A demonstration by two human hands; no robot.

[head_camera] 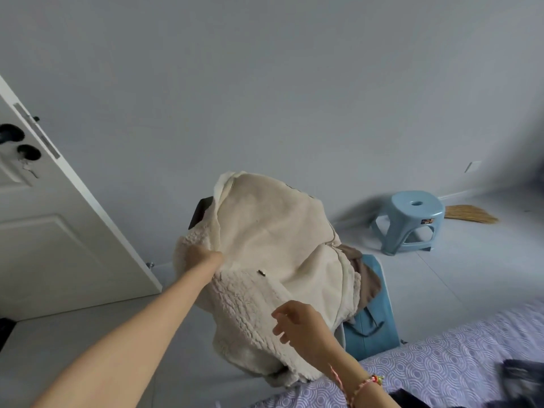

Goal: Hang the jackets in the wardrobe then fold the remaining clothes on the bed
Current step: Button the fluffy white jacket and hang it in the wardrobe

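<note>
Gripping the jacket (273,231): the left hand (206,259) is bunched into the fleece edge, fingers buried in the pile, and it looks to be carrying the weight. The right hand (297,325) is loose and spread in front of the lower fleece panel, holding nothing. Whether its fingertips actually touch the cloth, I can't tell.

So the jacket is up in the air between the two hands, smooth side facing us. Fleece rolls out along the edge by the left fist, and a zip runs down the far side. A dark flat thing (201,212) peeks out just above the left hand. It could be a hanger, but I can't say.

Beyond the right hand, under the jacket, sits a blue bag (374,328) with brown cloth (365,278) on it. Farther out are a stool (412,219) and a broom (471,214). By the right wrist is the bed (441,363), with dark clothes (524,375) on it. The door (59,231) stands off past the left arm.

This looks like readying the jacket to hang. The smart play is for the right hand to take the far shoulder or collar, spread the jacket wide, find the neck opening, and keep the hem off the floor.
</note>
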